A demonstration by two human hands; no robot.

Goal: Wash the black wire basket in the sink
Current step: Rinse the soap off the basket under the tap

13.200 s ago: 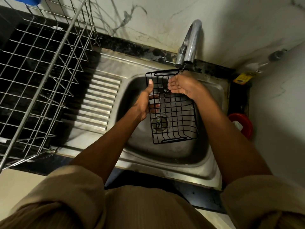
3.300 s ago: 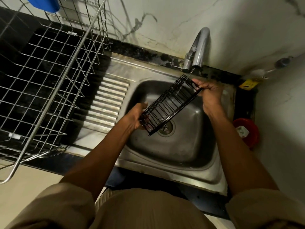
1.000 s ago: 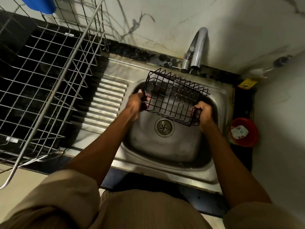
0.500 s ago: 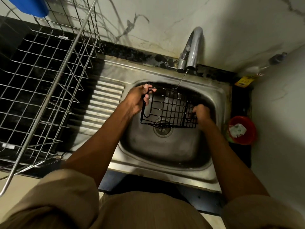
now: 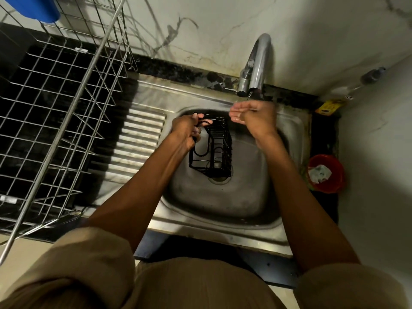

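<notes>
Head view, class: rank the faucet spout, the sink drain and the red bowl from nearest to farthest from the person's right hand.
1. Faucet spout: just above the open right hand, at the back wall.
2. Sink drain: below the hand, partly under the black wire basket.
3. Red bowl: far right, outside the sink.

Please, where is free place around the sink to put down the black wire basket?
The ribbed drainboard, between the metal dish rack and the sink, is bare. The basin floor toward the near rim is also free. Crowded: under the faucet, where the right hand is cupped, and the right corner with the red container. The left hand holds the black wire basket.
</notes>
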